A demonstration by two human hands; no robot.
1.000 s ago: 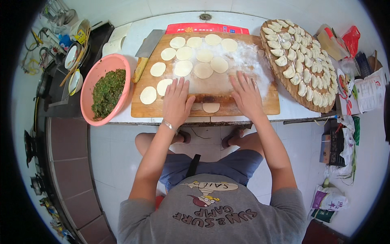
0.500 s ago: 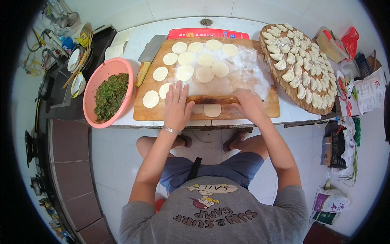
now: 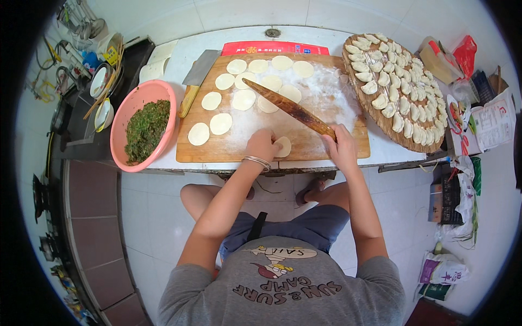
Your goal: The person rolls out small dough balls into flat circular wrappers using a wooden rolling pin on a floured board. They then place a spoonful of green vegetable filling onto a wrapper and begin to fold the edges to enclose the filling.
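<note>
My right hand (image 3: 342,148) is closed around one end of a dark wooden rolling pin (image 3: 291,107), which slants up to the left above the cutting board (image 3: 187,154). At the board's near edge, my left hand (image 3: 262,145) grips the edge of a small round dumpling wrapper (image 3: 283,146); its fingertips are partly hidden. Several flat, round dough wrappers (image 3: 221,124) lie on the left and middle of the board, some beneath the raised pin. Loose white flour (image 3: 326,81) covers much of the board's right side.
A pink basin (image 3: 170,122) of chopped green filling (image 3: 145,130) stands left of the board. Beside it lies a cleaver (image 3: 201,69) with a wooden handle. On the right, a round wooden board (image 3: 365,96) carries several rows of folded dumplings (image 3: 405,87). A red box (image 3: 272,48) lies behind.
The rolling pin has lifted off the near wrapper and swung to a slant, held only by my right hand. My left hand has left the pin and taken hold of that wrapper.
</note>
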